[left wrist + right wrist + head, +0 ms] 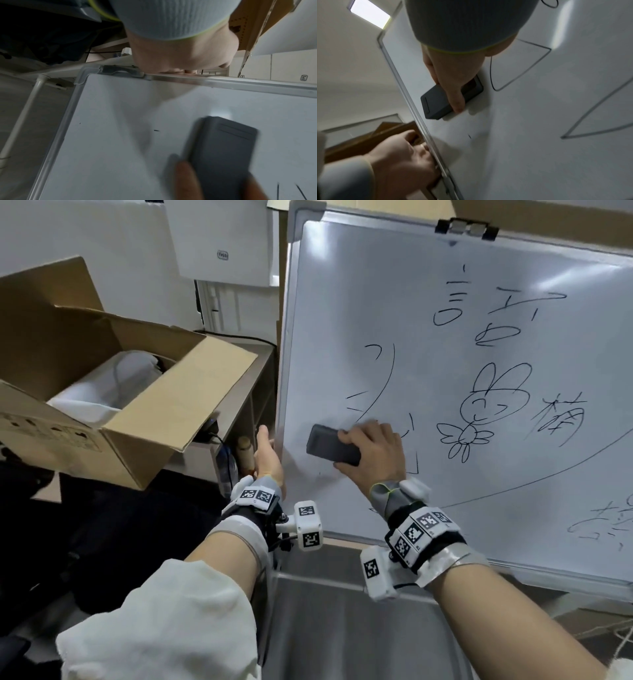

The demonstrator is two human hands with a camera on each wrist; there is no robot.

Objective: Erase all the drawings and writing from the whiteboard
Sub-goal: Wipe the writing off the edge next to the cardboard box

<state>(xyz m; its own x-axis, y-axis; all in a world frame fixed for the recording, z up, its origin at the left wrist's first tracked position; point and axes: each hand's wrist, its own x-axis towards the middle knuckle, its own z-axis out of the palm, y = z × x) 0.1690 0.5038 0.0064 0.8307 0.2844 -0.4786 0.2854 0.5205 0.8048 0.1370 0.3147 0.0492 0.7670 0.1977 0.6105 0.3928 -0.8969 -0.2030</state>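
A whiteboard [342,302] leans upright, carrying black characters, a rabbit-and-flower drawing [493,405] and a long curved line. My right hand [373,453] grips a dark grey eraser [330,445] and presses it flat on the board's lower left, where the surface looks smudged. The right wrist view shows the eraser [435,105] close to the left frame, under my right hand [452,75]. My left hand [269,457] grips the board's left frame, fingers curled behind the edge. That left hand [402,155] also shows low in the right wrist view. The left wrist view shows the left hand [185,54], the eraser [223,155] and the board frame [223,81].
An open cardboard box [102,378] with white packing sits on a shelf unit [239,392] to the left of the board. A black binder clip [466,229] holds the board's top edge. A grey surface [342,628] lies below the board.
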